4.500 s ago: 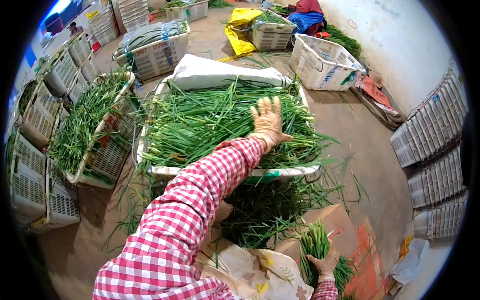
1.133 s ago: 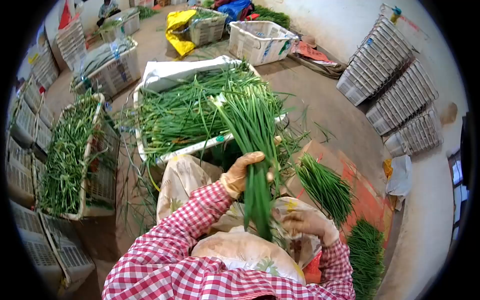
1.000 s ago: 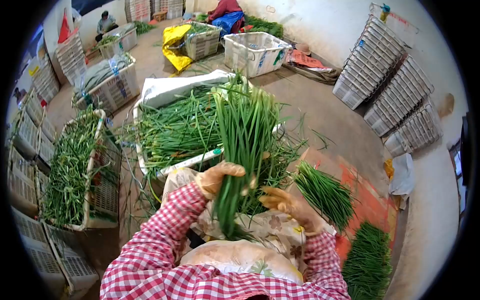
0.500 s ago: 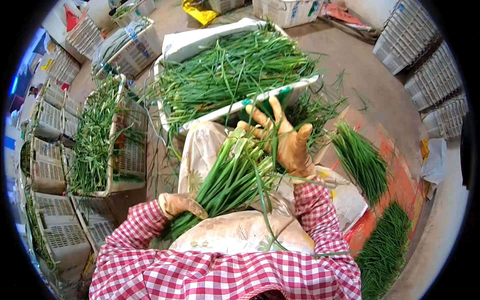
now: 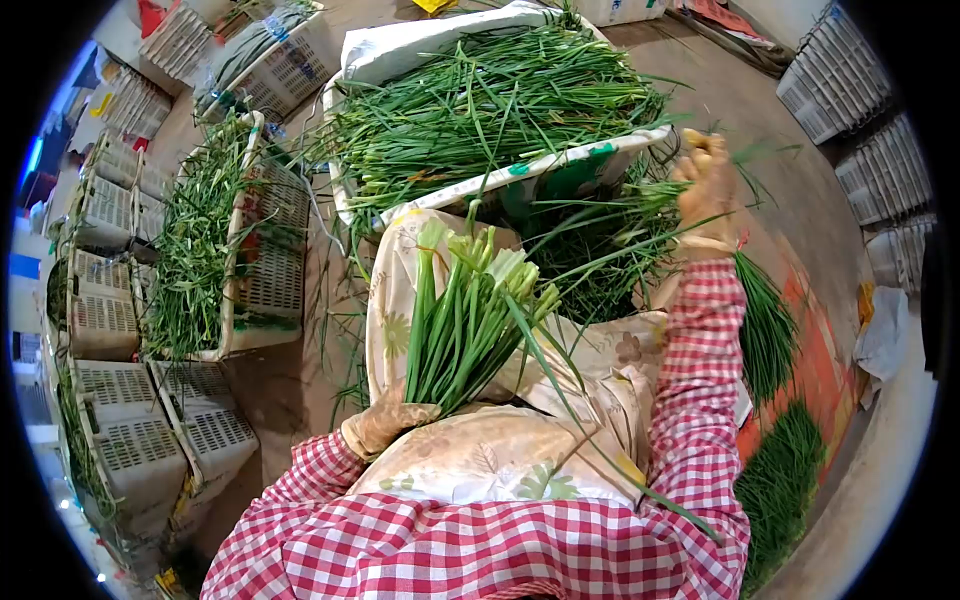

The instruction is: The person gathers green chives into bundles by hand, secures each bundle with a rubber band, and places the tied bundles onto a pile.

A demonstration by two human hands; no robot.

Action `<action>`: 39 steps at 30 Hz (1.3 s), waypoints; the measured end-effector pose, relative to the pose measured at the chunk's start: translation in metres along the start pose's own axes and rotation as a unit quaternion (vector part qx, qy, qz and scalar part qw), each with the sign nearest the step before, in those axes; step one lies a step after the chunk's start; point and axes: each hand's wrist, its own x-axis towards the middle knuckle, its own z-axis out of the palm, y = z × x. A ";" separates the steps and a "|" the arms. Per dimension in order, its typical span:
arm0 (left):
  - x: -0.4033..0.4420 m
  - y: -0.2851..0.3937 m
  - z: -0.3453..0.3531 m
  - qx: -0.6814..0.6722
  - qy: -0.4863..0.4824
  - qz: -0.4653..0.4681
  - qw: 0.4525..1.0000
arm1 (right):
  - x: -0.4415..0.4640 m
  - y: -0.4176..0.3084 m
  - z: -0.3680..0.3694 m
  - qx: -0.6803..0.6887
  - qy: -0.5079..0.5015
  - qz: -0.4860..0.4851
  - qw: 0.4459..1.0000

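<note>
My left hand (image 5: 390,420), in a tan glove, is closed around the lower part of a bunch of green chives (image 5: 460,325) above my lap. Pale cut ends of the bunch point up and away from me. Out to the right, past the corner of the big white crate (image 5: 415,213), my gloved right hand (image 5: 708,190) is closed on some loose chive leaves (image 5: 648,198) that trail leftward from it. Slight blur covers its fingers. A heap of chives (image 5: 490,105) fills that crate. One long leaf (image 5: 680,513) lies across my right sleeve.
Two neat chive bundles (image 5: 765,325) (image 5: 785,490) lie on the right, by a reddish sheet (image 5: 812,345). Loose leaves (image 5: 600,275) pile below the crate. To the left stands another crate (image 5: 275,260) with leafy trimmings (image 5: 200,250). Stacked crates (image 5: 835,75) line the right wall.
My right hand has swung from beside the bunch to the far right and closed, carrying loose leaves. My left hand still holds the bunch, which now stands more upright.
</note>
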 end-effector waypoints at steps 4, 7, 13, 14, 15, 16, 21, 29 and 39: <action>0.006 0.007 0.013 0.026 0.014 0.034 0.999 | -0.082 -0.011 0.015 -0.292 -0.291 -0.069 0.908; 0.012 0.009 0.019 0.054 0.019 0.087 0.995 | -0.131 -0.002 0.032 -0.531 -0.421 -0.048 0.734; 0.015 0.005 0.018 0.015 0.062 0.142 0.988 | -0.127 0.018 0.017 -0.602 -0.485 -0.053 0.632; 0.018 -0.006 0.001 0.005 0.033 0.127 0.991 | -0.124 0.023 0.009 -0.591 -0.494 -0.090 0.631; 0.020 -0.006 -0.002 -0.005 0.004 0.112 0.994 | -0.122 0.025 0.005 -0.592 -0.493 -0.087 0.631; 0.024 -0.010 0.004 -0.018 0.040 0.124 0.991 | -0.119 0.026 0.002 -0.611 -0.502 -0.118 0.601; 0.024 -0.042 -0.022 -0.078 0.074 0.107 0.988 | -0.101 0.030 -0.013 -0.694 -0.453 -0.243 0.504; 0.021 -0.015 -0.003 -0.099 0.034 0.081 0.991 | -0.026 0.024 -0.067 -0.741 -0.195 -0.288 0.574; 0.016 -0.009 -0.005 0.076 0.088 0.035 0.993 | -0.137 0.027 0.008 -0.613 -0.395 -0.300 0.615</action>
